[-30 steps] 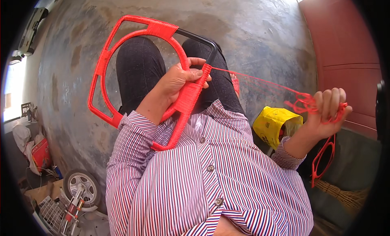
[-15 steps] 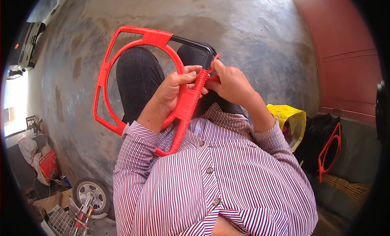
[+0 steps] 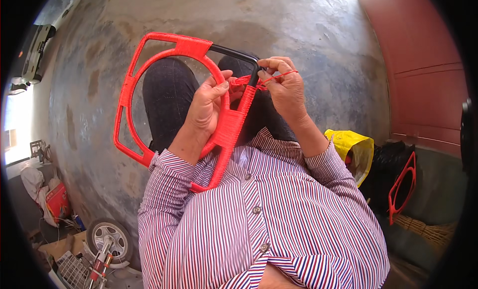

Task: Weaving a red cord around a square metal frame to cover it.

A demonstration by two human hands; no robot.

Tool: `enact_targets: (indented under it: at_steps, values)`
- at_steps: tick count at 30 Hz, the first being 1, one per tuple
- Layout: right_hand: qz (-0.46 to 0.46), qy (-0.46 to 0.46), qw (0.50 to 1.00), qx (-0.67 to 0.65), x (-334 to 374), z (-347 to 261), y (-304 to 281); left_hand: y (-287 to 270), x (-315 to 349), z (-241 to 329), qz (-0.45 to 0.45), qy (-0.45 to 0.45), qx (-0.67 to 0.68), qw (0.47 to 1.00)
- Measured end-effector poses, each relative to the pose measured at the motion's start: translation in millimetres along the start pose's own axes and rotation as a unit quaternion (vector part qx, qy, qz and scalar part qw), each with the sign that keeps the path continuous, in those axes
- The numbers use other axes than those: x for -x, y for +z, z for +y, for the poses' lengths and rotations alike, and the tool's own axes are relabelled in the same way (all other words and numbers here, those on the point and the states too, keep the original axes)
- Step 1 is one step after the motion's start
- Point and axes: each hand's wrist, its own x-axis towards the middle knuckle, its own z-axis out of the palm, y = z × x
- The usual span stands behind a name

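A rectangular frame with a ring inside it (image 3: 231,127) rests tilted over my lap, mostly wound in red cord. Its upper right corner (image 3: 255,65) is bare black tube. My left hand (image 3: 206,102) grips the ring's right side, thumb in front and fingers partly hidden behind. Beside that black corner, my right hand (image 3: 285,87) pinches a strand of red cord (image 3: 279,76), which loops over its fingers. A loose bunch of the same cord (image 3: 241,81) shows between my hands, behind the frame's right bar.
At my right stand a yellow bag (image 3: 356,149) and a black plastic bag (image 3: 381,164), with another red frame (image 3: 403,187) leaning there. A red door (image 3: 418,65) is beyond. Lower left are a wheel (image 3: 110,241) and a red box (image 3: 58,202).
My right hand has turned and risen slightly beside the black corner, and the cord now stretches across its fingers. My left hand has shifted slightly left on the ring, while the frame stays nearly still.
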Motion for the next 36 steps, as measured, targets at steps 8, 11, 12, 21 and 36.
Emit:
enact_targets:
  at_steps: [8,11,12,21,36]
  values:
    - [-0.061,-0.138,0.972,0.181,-11.4,-24.2,4.7,-1.2,-2.6,-2.0,-0.032,0.045,-0.025,0.998]
    - [-0.124,-0.187,0.928,0.296,-14.8,-30.3,7.5,-1.0,-1.1,-0.8,-0.039,0.049,-0.046,0.997]
    - [-0.152,-0.188,0.922,0.303,-16.7,-28.7,8.4,-0.9,-0.7,-0.5,-0.036,0.053,-0.052,0.997]
    - [-0.113,-0.097,0.989,-0.007,-11.9,0.9,-9.2,-1.5,-2.2,-2.8,-0.016,0.097,-0.091,0.991]
    - [0.124,0.169,0.868,-0.451,19.2,-18.4,-107.8,2.2,1.0,2.8,-0.092,-0.126,-0.034,0.987]
